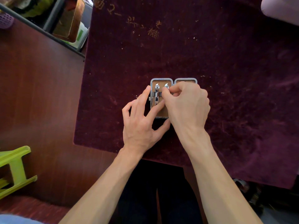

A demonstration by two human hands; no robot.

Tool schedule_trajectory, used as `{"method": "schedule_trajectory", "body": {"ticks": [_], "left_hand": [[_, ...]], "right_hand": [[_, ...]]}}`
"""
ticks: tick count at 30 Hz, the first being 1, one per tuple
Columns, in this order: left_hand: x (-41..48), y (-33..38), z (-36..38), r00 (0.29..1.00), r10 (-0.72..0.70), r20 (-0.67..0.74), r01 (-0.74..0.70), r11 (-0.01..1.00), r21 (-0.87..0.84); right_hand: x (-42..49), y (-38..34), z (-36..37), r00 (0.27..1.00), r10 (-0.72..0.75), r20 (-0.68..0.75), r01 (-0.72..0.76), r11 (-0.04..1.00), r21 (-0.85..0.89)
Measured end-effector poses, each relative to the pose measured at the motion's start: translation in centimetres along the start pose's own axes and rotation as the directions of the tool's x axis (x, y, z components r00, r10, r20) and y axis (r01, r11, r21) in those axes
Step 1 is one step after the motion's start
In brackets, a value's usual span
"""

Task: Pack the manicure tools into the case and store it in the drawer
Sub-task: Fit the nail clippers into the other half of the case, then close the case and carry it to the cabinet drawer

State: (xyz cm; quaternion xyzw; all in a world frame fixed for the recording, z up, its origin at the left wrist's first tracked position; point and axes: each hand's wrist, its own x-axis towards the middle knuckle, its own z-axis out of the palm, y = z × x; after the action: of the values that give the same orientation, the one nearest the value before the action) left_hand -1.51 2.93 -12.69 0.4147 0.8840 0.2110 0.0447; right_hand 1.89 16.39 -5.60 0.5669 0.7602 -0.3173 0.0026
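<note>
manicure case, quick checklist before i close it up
1. Case lies open flat on the purple cloth: ok.
2. Nail clipper sits under the strap in the left half: ok.
3. Second tool fully seated under the strap: cannot tell, the right hand pinches it and hides most of it.
4. Left hand steadies the case, fingers resting on its edge and lining: ok.
5. Right half free of loose items: cannot tell, the right hand covers it.
6. Drawer in view: not ok.
</note>
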Motion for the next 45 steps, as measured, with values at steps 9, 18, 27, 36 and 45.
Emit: {"method": "schedule_trajectory", "body": {"ticks": [9,18,27,36,45], "left_hand": [[0.0,0.1,-0.2,1.0,0.001,0.01,-0.001,1.0,-0.01],[0.1,0.5,-1.4,0.996,-0.066,0.063,0.074,0.988,-0.133],[0.4,0.6,-4.2,0.896,-0.396,0.199,0.439,0.729,-0.525],[3.1,1.3,-4.0,0.816,-0.507,0.279,0.578,0.687,-0.441],[3.3,3.5,-5.9,0.759,-0.537,0.369,0.64,0.509,-0.576]], "right_hand": [[-0.1,-0.2,0.3,0.998,0.054,0.028,-0.055,0.998,0.037],[-0.7,2.4,-2.0,0.985,-0.081,-0.156,0.105,0.982,0.157],[-1.6,8.0,-2.6,0.99,0.14,-0.032,-0.121,0.931,0.343],[-1.7,8.1,-1.8,0.992,0.124,-0.013,-0.109,0.916,0.386],[-3.0,7.6,-2.7,0.993,0.109,-0.048,-0.067,0.845,0.531]]}}
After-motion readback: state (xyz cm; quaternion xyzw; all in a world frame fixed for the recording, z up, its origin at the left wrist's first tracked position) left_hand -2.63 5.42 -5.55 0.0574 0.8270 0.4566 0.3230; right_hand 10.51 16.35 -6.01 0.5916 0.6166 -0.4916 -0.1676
